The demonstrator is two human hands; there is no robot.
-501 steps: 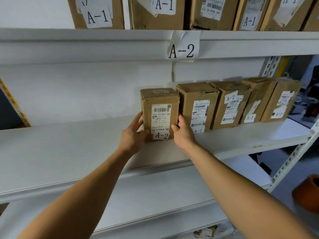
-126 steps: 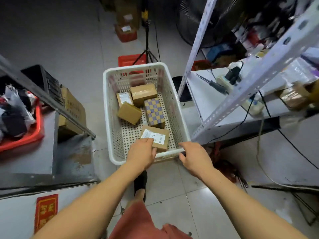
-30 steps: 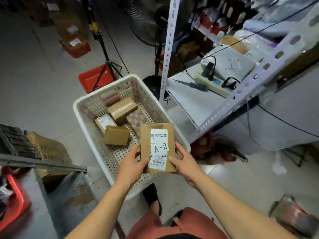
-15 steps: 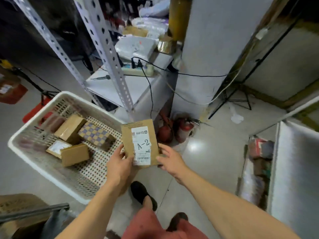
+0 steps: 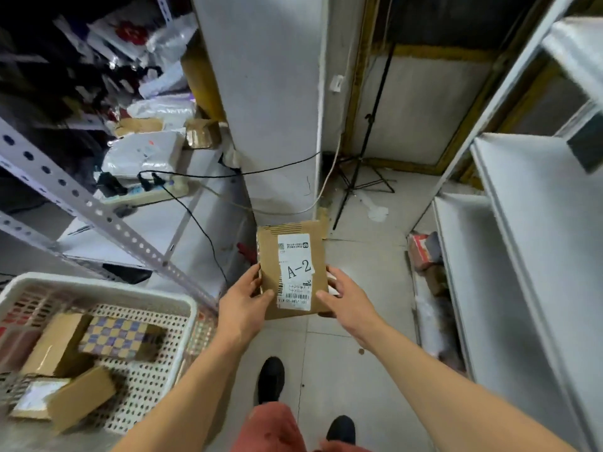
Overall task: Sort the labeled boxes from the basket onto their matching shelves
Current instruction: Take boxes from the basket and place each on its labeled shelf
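Observation:
A brown cardboard box (image 5: 270, 252) with a white label reading A-2 is held upright in front of me over the floor. My left hand (image 5: 243, 305) grips its left edge and my right hand (image 5: 347, 301) grips its right edge. The white perforated basket (image 5: 107, 285) sits at the lower left, holding several more boxes, one with a blue-and-yellow checkered pattern (image 5: 120, 336). White shelves (image 5: 528, 256) run along the right side of the view.
A white pillar (image 5: 261, 93) stands straight ahead. A perforated metal rack post (image 5: 98, 213) crosses at the left, with a power strip (image 5: 146, 194) and cables on a low shelf behind it. A black tripod (image 5: 362, 177) stands behind the pillar. Packages lie under the right shelves.
My view has swung right, away from the basket and toward the white shelves. Both hands still hold the A-2 box, which I picked out of the basket a few seconds ago.

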